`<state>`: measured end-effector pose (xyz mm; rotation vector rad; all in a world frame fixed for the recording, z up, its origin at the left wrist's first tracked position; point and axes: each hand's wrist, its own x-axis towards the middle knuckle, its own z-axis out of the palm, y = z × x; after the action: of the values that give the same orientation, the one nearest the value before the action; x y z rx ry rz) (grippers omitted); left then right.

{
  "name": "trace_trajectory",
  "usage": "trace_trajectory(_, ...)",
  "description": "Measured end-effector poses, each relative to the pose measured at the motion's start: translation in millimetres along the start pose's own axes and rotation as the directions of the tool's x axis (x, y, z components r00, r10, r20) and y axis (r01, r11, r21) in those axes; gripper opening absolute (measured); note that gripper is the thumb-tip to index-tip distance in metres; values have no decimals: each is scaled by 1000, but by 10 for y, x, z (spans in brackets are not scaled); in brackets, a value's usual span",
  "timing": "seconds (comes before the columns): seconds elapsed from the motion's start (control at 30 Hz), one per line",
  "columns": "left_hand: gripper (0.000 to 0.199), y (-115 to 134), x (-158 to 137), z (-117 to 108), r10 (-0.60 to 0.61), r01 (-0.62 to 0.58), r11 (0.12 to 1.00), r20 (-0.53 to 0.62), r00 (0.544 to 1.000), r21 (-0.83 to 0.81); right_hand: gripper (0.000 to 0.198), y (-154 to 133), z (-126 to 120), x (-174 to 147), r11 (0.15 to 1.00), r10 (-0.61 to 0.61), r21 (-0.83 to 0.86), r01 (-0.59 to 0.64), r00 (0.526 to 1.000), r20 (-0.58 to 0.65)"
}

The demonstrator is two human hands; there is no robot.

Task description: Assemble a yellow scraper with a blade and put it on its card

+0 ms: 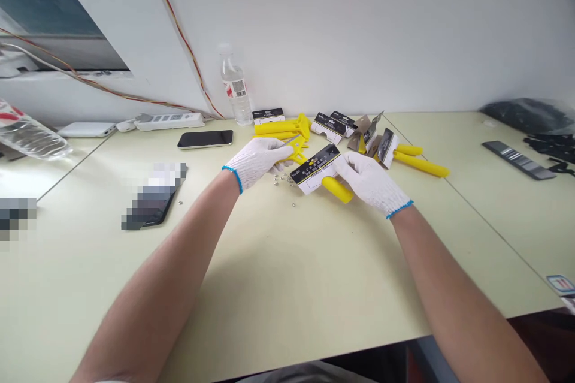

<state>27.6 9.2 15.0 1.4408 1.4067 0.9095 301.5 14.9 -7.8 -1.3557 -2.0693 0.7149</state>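
I see both gloved hands working at the middle of the table (278, 287). My right hand (371, 182) is closed around the yellow handle of a scraper (330, 182), whose black-and-white card sleeve covers the blade end and points left. My left hand (258, 161) pinches a loose yellow scraper frame (299, 152) just beside that sleeve, fingers curled on it.

I judge the step in hand to be fitting parts together at the blade end. The next move seems to call for a fine pinch on one of the small screws (285, 179) scattered on the table between the hands, without scattering them.

Far of the hands lies a heap of finished scrapers (287, 127) and folded card sleeves (368, 134). A water bottle (236, 92) stands upright at the far wall; I cannot tell how full it is. A phone (205, 139) lies far left.
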Motion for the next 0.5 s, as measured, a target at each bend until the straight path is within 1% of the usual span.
trace_trajectory(0.13,30,-114,93,-142,-11,5,998,-80,997,-70,44,13,-57,-7,997,-40,-73,41,999,13)
trace_trajectory(0.23,28,-163,128,-281,15,-33,991,-140,990,-130,45,25,-89,-12,997,-48,-58,49,998,31)
trace_trajectory(0.3,26,-142,112,-342,36,-60,988,-166,986,-142,45,16,-104,-19,997,-52,-52,54,998,35)
trace_trajectory(0.37,25,-84,77,-356,46,-71,990,-191,980,-125,44,-19,-119,-28,996,-73,-57,75,997,40)
trace_trajectory(0.5,22,33,27,-298,61,-80,994,-229,971,-76,42,-142,-158,-42,986,-138,-86,143,988,63)
